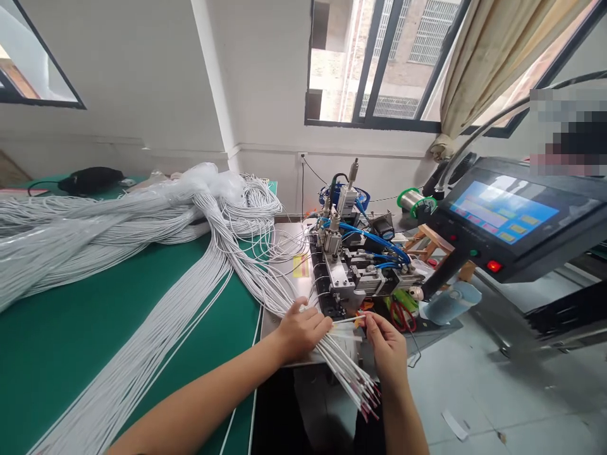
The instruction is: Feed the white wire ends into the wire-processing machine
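My left hand rests closed on a fanned bundle of white cables at the front of a metal plate, pressing them down. My right hand pinches the end of one white cable stretched between both hands, just in front of a small pneumatic machine with blue hoses. Cable ends with reddish tips hang over the table edge below my hands.
Large bundles of white cables cover the green table. A touchscreen control box with a red button stands at right. Red-handled scissors and a pale blue tape roll lie beside the machine. Windows and a curtain are behind.
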A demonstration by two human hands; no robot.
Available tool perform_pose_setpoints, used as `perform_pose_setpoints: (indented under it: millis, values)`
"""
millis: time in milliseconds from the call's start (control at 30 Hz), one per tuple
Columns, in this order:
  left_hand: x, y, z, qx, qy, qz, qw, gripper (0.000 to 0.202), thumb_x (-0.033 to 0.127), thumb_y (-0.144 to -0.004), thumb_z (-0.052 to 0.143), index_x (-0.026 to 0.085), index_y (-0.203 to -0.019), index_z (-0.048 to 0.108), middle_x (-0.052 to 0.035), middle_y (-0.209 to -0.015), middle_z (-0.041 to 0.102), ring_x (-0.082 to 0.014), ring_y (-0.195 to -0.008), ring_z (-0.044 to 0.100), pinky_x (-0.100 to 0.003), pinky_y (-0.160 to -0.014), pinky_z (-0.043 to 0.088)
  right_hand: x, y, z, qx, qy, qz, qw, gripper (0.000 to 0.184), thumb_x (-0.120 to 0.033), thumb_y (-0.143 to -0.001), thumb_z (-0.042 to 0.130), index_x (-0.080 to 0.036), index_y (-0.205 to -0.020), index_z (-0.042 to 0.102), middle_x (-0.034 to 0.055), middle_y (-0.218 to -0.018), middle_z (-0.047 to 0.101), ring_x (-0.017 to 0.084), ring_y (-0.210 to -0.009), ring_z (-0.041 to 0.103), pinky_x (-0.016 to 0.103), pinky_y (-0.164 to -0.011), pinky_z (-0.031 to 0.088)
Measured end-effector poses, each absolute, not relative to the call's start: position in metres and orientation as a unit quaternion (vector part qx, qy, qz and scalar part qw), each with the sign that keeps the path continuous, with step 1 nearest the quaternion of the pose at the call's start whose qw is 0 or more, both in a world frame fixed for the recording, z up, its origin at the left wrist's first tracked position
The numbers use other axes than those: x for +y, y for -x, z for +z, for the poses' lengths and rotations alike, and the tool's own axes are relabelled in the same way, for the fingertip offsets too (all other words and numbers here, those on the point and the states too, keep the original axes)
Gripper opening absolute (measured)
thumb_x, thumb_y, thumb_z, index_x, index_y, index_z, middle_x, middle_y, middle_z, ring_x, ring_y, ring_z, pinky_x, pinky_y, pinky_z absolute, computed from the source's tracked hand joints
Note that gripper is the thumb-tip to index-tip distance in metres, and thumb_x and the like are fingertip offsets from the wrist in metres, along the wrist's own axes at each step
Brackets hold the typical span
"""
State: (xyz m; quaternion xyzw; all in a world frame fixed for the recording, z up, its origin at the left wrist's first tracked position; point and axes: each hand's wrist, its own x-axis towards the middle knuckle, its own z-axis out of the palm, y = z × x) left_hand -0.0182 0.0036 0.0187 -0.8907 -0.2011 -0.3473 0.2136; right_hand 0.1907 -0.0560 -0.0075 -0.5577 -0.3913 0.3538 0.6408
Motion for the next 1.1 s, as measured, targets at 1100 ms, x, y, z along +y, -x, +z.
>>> perform_pose_setpoints:
  millis: [1100]
  values:
    - [-0.003, 0.014, 0.011, -0.34, 0.895, -0.258, 0.131, 0.034, 0.016, -0.079, 0.048, 0.018, -0.109, 0.063, -0.0035, -0.072, 0.062, -0.0205, -0.076, 0.054, -0.051, -0.098, 0.022, 0.001, -0.206, -0.018, -0.54, 0.577, 0.427, 0.44, 0.027, -0.039, -0.075, 0.056, -0.02, -0.057, 0.05, -0.0024, -0.053, 0.047, 0.014, -0.052, 0.042, 0.025, -0.051, 0.032]
